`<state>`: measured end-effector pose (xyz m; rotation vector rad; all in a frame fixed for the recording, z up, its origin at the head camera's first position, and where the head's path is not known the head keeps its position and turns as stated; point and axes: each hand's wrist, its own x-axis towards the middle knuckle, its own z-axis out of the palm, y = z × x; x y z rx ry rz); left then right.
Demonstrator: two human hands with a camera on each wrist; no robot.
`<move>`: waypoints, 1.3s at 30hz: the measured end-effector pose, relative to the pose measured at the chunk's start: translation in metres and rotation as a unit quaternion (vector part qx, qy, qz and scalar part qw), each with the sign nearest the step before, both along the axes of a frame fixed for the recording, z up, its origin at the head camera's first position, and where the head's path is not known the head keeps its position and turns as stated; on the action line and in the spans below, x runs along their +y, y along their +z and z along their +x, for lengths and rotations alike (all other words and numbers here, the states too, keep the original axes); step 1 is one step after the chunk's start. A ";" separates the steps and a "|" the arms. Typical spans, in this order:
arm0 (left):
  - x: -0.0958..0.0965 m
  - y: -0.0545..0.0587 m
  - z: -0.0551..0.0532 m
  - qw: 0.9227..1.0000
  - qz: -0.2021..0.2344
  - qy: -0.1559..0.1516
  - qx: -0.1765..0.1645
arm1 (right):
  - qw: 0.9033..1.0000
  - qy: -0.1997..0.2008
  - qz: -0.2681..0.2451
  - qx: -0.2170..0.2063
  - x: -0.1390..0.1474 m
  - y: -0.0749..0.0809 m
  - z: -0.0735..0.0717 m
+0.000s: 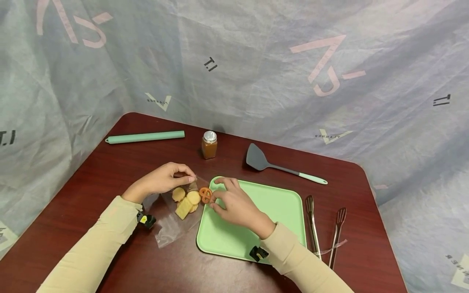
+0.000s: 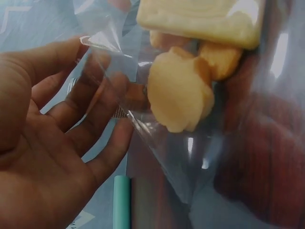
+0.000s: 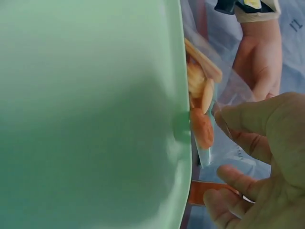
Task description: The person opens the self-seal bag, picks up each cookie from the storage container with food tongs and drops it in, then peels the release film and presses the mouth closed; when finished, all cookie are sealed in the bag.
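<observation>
My left hand [image 1: 161,179] pinches the top edge of a clear plastic bag [image 1: 168,232] between thumb and fingertips. Inside lie several snacks: a rectangular cracker [image 1: 184,208], round biscuits [image 1: 178,194] and a brown pretzel [image 1: 205,195]. In the left wrist view a thick, scalloped biscuit [image 2: 174,93] shows through the film. My right hand [image 1: 236,205] reaches over the left rim of a light green tray [image 1: 271,199]. Its thumb and forefinger pinch the bag's edge beside the pretzel, while the other fingers stay loosely bent, as the right wrist view shows.
Behind the bag stands a square jar [image 1: 209,145] of brown powder with a silver lid. A green stick-like bar [image 1: 146,137] lies at the back left. Beyond the tray is a grey spatula [image 1: 257,158]; metal tongs [image 1: 313,228] lie to its right.
</observation>
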<state>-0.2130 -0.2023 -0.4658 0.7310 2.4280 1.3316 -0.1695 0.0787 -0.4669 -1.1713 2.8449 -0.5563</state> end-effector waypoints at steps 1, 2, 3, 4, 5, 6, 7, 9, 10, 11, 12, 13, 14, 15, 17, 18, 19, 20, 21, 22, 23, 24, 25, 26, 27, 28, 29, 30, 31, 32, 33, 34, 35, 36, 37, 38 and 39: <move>0.000 0.000 0.000 1.000 0.000 0.006 0.001 | 1.000 0.002 -0.003 0.004 0.000 0.000 0.001; 0.000 0.000 0.001 1.000 0.002 0.013 0.004 | 1.000 0.004 -0.007 0.008 0.000 0.001 0.001; 0.000 0.001 0.001 1.000 0.006 0.023 0.007 | 1.000 0.007 -0.012 0.015 0.001 0.003 0.002; 0.000 0.002 0.002 0.999 0.014 0.033 0.009 | 1.000 0.010 -0.018 0.023 0.002 0.006 0.003; 0.000 0.004 0.002 0.999 0.022 0.045 0.012 | 0.999 0.013 -0.023 0.037 0.002 0.010 0.003; 0.000 0.007 0.003 0.998 0.038 0.056 0.012 | 0.998 0.018 -0.028 0.055 0.003 0.014 0.003; 0.000 0.010 0.003 0.996 0.054 0.066 0.013 | 0.996 0.026 -0.031 0.076 0.005 0.019 0.003; 0.000 0.018 0.003 0.992 0.095 0.085 0.017 | 0.991 0.048 -0.037 0.124 0.007 0.032 0.002; 0.000 0.023 0.002 0.988 0.117 0.094 0.019 | 0.986 0.058 -0.038 0.151 0.009 0.040 0.001; 0.000 0.029 0.001 0.984 0.141 0.104 0.023 | 0.981 0.066 -0.039 0.178 0.010 0.047 0.000; 0.001 0.034 0.000 0.980 0.162 0.115 0.030 | 0.976 0.074 -0.038 0.201 0.012 0.055 -0.002; 0.002 0.039 -0.001 0.974 0.183 0.125 0.036 | 0.971 0.078 -0.038 0.221 0.015 0.063 -0.004; 0.004 0.045 -0.002 0.968 0.208 0.133 0.042 | 0.968 0.079 -0.040 0.235 0.018 0.072 -0.006; 0.006 0.051 -0.004 0.962 0.229 0.141 0.051 | 0.965 0.078 -0.042 0.249 0.022 0.081 -0.009; 0.011 0.061 -0.006 0.948 0.274 0.147 0.064 | 0.959 0.073 -0.048 0.268 0.031 0.100 -0.016; 0.013 0.066 -0.007 0.942 0.295 0.147 0.070 | 0.956 0.072 -0.053 0.278 0.037 0.109 -0.019; 0.016 0.070 -0.008 0.935 0.316 0.142 0.074 | 0.954 0.070 -0.057 0.286 0.042 0.118 -0.022; 0.020 0.074 -0.008 0.929 0.336 0.137 0.078 | 0.952 0.070 -0.062 0.293 0.047 0.127 -0.024; 0.023 0.078 -0.009 0.924 0.350 0.131 0.081 | 0.949 0.069 -0.066 0.301 0.052 0.135 -0.026; 0.027 0.081 -0.009 0.920 0.364 0.124 0.082 | 0.947 0.069 -0.066 0.307 0.057 0.143 -0.027; 0.030 0.084 -0.009 0.916 0.374 0.116 0.082 | 0.945 0.070 -0.069 0.312 0.061 0.149 -0.027; 0.033 0.087 -0.009 0.915 0.380 0.107 0.083 | 0.944 0.073 -0.069 0.315 0.065 0.155 -0.027; 0.037 0.090 -0.008 0.915 0.381 0.098 0.083 | 0.943 0.077 -0.068 0.316 0.069 0.160 -0.026; 0.040 0.093 -0.008 0.917 0.380 0.086 0.082 | 0.944 0.084 -0.067 0.312 0.072 0.164 -0.024; 0.043 0.096 -0.007 0.921 0.373 0.072 0.081 | 0.945 0.093 -0.067 0.305 0.076 0.166 -0.022; 0.046 0.099 -0.006 0.926 0.365 0.055 0.082 | 0.948 0.104 -0.068 0.294 0.080 0.168 -0.020; 0.050 0.103 -0.005 0.931 0.354 0.036 0.083 | 0.950 0.117 -0.073 0.279 0.083 0.168 -0.018; 0.052 0.106 -0.004 0.937 0.338 0.019 0.089 | 0.954 0.131 -0.081 0.257 0.086 0.168 -0.016; 0.055 0.109 -0.003 0.942 0.320 0.000 0.096 | 0.957 0.142 -0.093 0.233 0.089 0.167 -0.016; 0.057 0.111 -0.002 0.947 0.302 -0.019 0.106 | 0.960 0.154 -0.110 0.209 0.092 0.165 -0.016; 0.060 0.113 -0.002 0.952 0.280 -0.035 0.119 | 0.961 0.163 -0.128 0.183 0.095 0.162 -0.016; 0.062 0.115 -0.002 0.955 0.260 -0.049 0.132 | 0.962 0.166 -0.148 0.158 0.097 0.160 -0.017; 0.065 0.117 -0.002 0.958 0.241 -0.061 0.144 | 0.963 0.167 -0.165 0.133 0.099 0.156 -0.020; 0.067 0.118 -0.002 0.959 0.221 -0.073 0.161 | 0.964 0.163 -0.178 0.110 0.101 0.152 -0.022; 0.070 0.118 -0.002 0.960 0.202 -0.083 0.175 | 0.966 0.159 -0.184 0.091 0.101 0.148 -0.025; 0.072 0.119 -0.002 0.960 0.186 -0.094 0.184 | 0.968 0.154 -0.187 0.072 0.101 0.143 -0.029; 0.073 0.119 -0.002 0.960 0.174 -0.105 0.190 | 0.971 0.148 -0.183 0.052 0.100 0.139 -0.032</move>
